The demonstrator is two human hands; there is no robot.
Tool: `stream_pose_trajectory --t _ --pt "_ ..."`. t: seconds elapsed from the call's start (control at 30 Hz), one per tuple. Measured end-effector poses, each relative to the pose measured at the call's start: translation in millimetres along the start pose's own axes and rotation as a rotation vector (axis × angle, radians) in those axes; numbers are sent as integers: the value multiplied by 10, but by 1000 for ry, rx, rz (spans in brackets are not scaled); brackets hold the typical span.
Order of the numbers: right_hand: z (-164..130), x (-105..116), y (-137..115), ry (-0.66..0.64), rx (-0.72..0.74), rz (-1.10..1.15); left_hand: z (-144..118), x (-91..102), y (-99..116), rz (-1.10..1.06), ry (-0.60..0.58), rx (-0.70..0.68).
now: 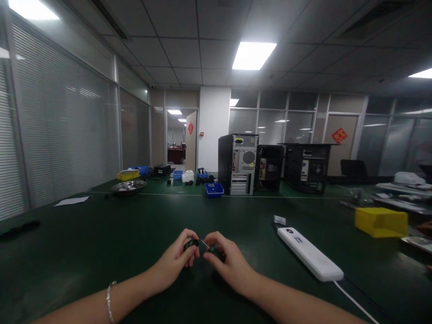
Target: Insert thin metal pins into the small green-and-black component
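Observation:
Above the green tabletop (162,220), my two hands are close together near the middle of the view. My left hand (178,254), with a bracelet at its wrist, pinches a small dark object (191,244) between thumb and fingers; its kind is too small to make out. Closed around a small screwdriver (204,245) is my right hand (229,258). The screwdriver's thin metal shaft points up and left at the dark object, and its dark handle is partly hidden by the fingers. Whether the tip touches the object I cannot tell.
A white power strip (310,254) with a cable lies to the right, near a yellow bin (381,222). Computer cases (243,166) stand at the back, beside a blue tray (214,190). A metal dish (128,187) and paper (71,201) are at the left.

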State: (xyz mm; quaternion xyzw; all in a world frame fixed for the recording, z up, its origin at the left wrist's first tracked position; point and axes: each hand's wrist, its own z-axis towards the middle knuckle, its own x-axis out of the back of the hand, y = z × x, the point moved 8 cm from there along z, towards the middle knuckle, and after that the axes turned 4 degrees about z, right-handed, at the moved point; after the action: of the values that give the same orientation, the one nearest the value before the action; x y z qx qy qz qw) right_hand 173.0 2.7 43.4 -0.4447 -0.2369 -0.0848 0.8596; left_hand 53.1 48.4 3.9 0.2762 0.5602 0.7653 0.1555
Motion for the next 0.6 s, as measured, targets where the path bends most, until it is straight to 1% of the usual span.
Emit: stream_pose_trajectory --t 0.13,0.2,0.33,0.5,0.6 --pt "-19 4 -44 -26 36 -65 -13 38 131 120 26 -28" --pt "-24 8 -48 -29 52 -103 -9 82 185 154 58 -34" --pt "-19 13 -14 -23 52 -154 1 152 225 185 116 -44" --pt "-19 16 34 -24 20 -208 -3 132 203 223 85 -82" --pt "-30 13 38 -36 13 -261 -12 119 188 243 69 -81"
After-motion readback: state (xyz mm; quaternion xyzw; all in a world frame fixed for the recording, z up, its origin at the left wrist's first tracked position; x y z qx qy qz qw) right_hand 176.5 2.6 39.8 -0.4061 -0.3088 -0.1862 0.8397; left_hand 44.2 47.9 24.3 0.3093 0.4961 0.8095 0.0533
